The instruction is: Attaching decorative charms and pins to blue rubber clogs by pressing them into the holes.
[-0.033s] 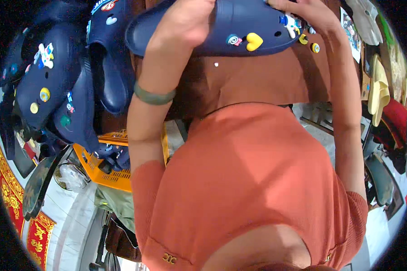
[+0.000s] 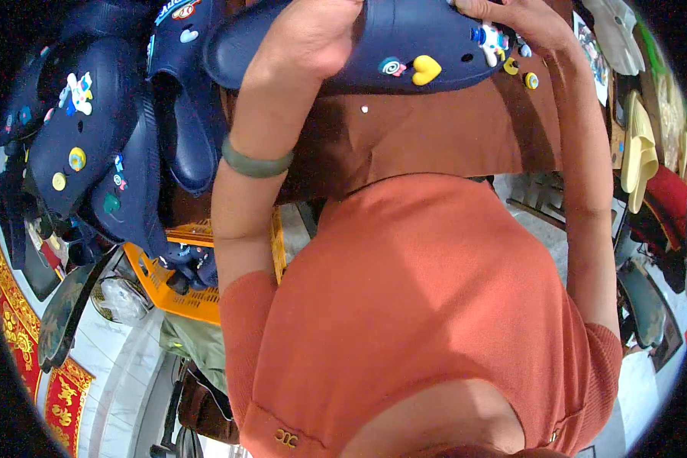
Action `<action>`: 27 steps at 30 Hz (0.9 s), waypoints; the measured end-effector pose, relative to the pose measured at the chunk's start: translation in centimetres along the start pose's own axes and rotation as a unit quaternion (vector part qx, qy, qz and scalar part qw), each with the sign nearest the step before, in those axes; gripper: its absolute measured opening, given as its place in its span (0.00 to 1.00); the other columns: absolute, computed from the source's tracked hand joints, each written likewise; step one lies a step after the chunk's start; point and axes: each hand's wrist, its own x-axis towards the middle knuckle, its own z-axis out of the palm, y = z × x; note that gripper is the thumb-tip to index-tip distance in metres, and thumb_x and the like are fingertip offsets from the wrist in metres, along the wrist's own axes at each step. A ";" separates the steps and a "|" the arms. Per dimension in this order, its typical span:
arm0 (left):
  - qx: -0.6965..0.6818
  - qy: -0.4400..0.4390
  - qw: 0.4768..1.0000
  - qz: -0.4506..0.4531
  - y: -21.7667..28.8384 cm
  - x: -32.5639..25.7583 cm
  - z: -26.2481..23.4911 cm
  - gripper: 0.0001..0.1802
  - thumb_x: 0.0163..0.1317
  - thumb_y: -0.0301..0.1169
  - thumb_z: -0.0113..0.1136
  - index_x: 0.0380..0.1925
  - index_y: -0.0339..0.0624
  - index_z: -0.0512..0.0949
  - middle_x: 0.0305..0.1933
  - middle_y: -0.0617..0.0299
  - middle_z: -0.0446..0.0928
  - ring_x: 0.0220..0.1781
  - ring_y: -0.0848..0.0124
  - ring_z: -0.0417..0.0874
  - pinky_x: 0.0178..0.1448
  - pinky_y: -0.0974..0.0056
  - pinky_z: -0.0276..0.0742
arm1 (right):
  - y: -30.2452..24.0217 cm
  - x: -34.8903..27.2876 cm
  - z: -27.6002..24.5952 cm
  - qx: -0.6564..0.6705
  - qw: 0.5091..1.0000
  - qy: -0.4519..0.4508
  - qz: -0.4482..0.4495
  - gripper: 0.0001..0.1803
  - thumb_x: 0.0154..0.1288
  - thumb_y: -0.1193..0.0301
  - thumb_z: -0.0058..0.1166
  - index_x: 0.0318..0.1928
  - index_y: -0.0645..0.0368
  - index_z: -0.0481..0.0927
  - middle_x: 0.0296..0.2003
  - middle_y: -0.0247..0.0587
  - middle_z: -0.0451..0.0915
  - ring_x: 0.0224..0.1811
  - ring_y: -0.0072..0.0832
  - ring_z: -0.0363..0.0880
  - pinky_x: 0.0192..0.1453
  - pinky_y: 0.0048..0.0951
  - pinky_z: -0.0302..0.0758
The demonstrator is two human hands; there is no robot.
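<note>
A dark navy clog (image 2: 404,46) lies sideways over the brown tabletop at the top of the view, its far part cut off. It carries a yellow heart charm (image 2: 427,69), a round swirl charm (image 2: 391,67) and a white-and-blue figure charm (image 2: 490,44). My left hand (image 2: 317,38) is closed over the middle of the clog, its fingertips out of view. At the clog's other end, my right hand (image 2: 530,21) grips the edge, thumb on the surface; its remaining fingers are partly cut off. A few loose charms (image 2: 531,80) rest beside the right wrist.
Several navy clogs with charms (image 2: 80,130) are piled on the left. Below them stands an orange plastic crate (image 2: 195,307) with more clogs inside. A tiny white piece (image 2: 364,109) lies on the brown tabletop (image 2: 435,137). Pale yellow footwear (image 2: 640,153) is at the right.
The clog and my left arm have shifted slightly left and up. Both hands keep their places on the clog.
</note>
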 end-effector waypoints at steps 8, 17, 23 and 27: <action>0.362 -0.002 0.907 0.214 -1.0 -1.4 5.0 0.11 0.62 0.29 0.56 0.39 0.32 0.79 0.42 0.55 0.80 0.43 0.70 0.81 0.47 0.69 0.75 | -4.3 -3.7 -3.3 0.057 0.998 0.012 -0.025 0.31 0.50 0.76 0.65 0.58 0.62 0.73 0.49 0.40 0.79 0.46 0.26 0.77 0.48 0.23 0.75; -0.014 0.035 0.999 0.014 1.2 -0.8 -0.4 0.19 0.67 0.32 0.51 0.53 0.29 0.73 0.54 0.48 0.77 0.54 0.59 0.79 0.61 0.55 0.74 | 0.2 -3.3 4.3 -0.185 0.744 0.472 -0.436 0.16 0.52 0.60 0.66 0.34 0.57 0.79 0.34 0.45 0.77 0.36 0.41 0.76 0.42 0.42 0.72; -0.006 0.000 1.000 0.020 -0.7 0.4 -2.1 0.20 0.69 0.37 0.51 0.53 0.32 0.73 0.55 0.50 0.77 0.56 0.61 0.78 0.63 0.57 0.70 | 3.3 -8.4 12.6 -0.100 0.864 0.253 -0.423 0.07 0.60 0.70 0.58 0.32 0.58 0.75 0.32 0.42 0.73 0.37 0.39 0.73 0.38 0.38 0.73; 0.058 0.012 0.997 0.047 -1.0 0.6 -1.2 0.23 0.71 0.43 0.46 0.53 0.34 0.73 0.56 0.54 0.76 0.60 0.64 0.75 0.67 0.60 0.65 | 5.6 -7.6 12.8 -0.109 0.876 0.244 -0.401 0.05 0.61 0.68 0.55 0.32 0.55 0.75 0.29 0.41 0.73 0.35 0.41 0.73 0.38 0.40 0.72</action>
